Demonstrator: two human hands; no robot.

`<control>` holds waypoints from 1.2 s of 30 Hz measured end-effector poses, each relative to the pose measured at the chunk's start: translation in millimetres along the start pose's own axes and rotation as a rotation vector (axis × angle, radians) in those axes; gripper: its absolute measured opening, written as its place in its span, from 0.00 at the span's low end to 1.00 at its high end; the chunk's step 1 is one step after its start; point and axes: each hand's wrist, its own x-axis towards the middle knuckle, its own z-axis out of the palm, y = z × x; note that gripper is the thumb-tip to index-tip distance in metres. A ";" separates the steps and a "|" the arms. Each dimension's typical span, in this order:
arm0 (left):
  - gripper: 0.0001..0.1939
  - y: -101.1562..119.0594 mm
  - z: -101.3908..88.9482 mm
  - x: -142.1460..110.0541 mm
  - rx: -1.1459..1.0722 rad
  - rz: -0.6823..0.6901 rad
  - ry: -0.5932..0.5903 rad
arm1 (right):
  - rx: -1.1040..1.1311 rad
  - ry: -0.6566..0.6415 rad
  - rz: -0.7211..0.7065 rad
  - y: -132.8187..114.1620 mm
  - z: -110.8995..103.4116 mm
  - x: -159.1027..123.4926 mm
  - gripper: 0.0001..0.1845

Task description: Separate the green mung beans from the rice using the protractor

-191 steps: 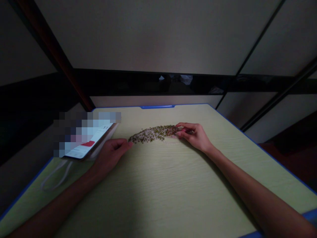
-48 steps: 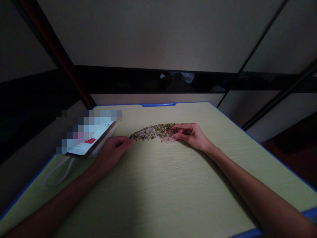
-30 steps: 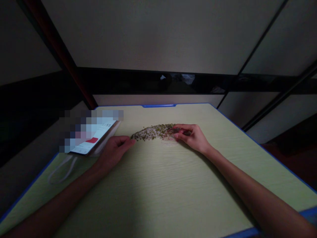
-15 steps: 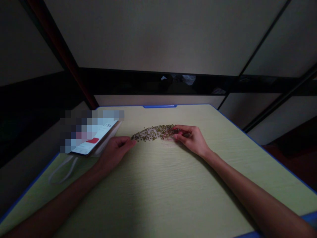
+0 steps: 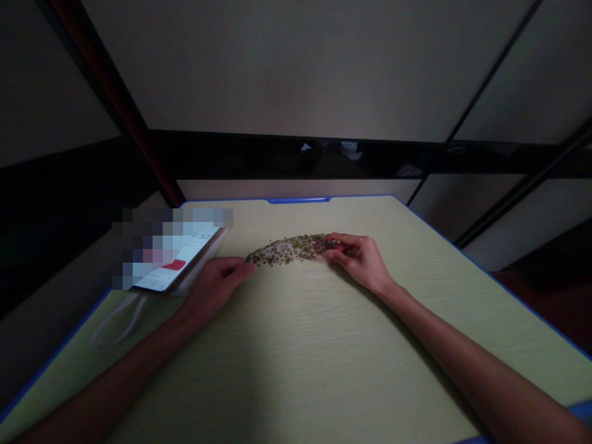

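Observation:
A thin, see-through strip or packet speckled with small green and brown bits (image 5: pixel 282 250) stretches in a low arch between my hands, with a pinkish-red patch at its right end. I cannot make out its exact kind. My left hand (image 5: pixel 221 277) pinches its left tip between thumb and fingers. At the other end, my right hand (image 5: pixel 359 259) has thumb and fingertips closed on the pinkish part, which they partly cover. Both hands are low over the pale table (image 5: pixel 296 333).
A lit phone (image 5: pixel 185 256) leans at the table's left on a pale support, partly pixelated. A white loop of cord (image 5: pixel 118 327) lies before it. Behind the blue-edged table stand cabinet panels (image 5: pixel 296 74) with a dark gap holding unclear items.
My hands and the speckled strip have stayed nearly in place. The time on the phone screen has ticked over from 56 to 57.

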 end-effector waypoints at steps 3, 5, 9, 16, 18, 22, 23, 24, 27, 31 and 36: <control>0.17 1.6 0.0 -0.6 0.012 -0.005 0.005 | 0.003 0.007 -0.009 1.2 1.7 0.2 0.17; 0.17 2.3 0.0 -1.0 0.011 -0.008 0.002 | 0.004 0.009 -0.023 1.8 2.5 0.6 0.16; 0.17 1.7 -0.1 -0.9 0.008 -0.017 -0.012 | 0.000 0.004 -0.043 1.5 2.7 1.1 0.16; 0.17 1.1 -0.8 -0.2 0.022 -0.014 -0.014 | 0.052 -0.047 -0.029 -0.4 1.3 0.2 0.16; 0.17 1.7 -0.9 -1.2 0.024 -0.019 -0.012 | 0.055 -0.053 -0.036 0.4 1.8 0.1 0.17; 0.17 1.0 -0.8 -1.7 0.020 -0.023 -0.012 | 0.059 -0.053 -0.053 2.9 4.1 0.1 0.17; 0.17 0.6 -0.7 -1.4 0.018 -0.021 -0.011 | 0.059 -0.053 -0.056 3.3 4.8 0.1 0.17; 0.17 0.2 -0.7 -1.2 0.016 -0.021 -0.010 | 0.061 -0.053 -0.061 3.5 5.3 0.1 0.16; 0.17 -0.2 -0.4 -0.5 0.016 -0.018 0.000 | 0.061 -0.052 -0.073 2.9 6.5 0.2 0.16; 0.17 -0.3 0.2 -0.1 0.013 -0.017 0.014 | 0.055 -0.051 -0.092 1.1 7.2 0.4 0.16; 0.17 -0.8 0.2 -0.8 0.009 -0.023 0.005 | 0.073 -0.101 -0.121 -2.0 7.4 0.1 0.16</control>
